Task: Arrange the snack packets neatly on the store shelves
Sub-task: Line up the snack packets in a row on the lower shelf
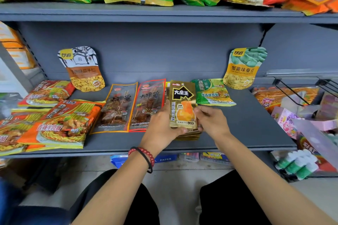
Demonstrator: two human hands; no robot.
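Observation:
A stack of gold snack packets stands on the grey middle shelf, its top packet tilted up. My left hand grips the stack's left side and bottom. My right hand pinches the right edge. Two flat skewer packets lie just left of the stack. A green noodle packet lies behind it to the right. Orange noodle packets are piled at the left. Two pouches lean on the back wall: a seed pouch and a bean pouch.
The upper shelf overhead carries heaps of green, yellow and red packets. A wire basket with snacks and pink boxes sits to the right. Stationery lies on the lower shelf. My knees are below.

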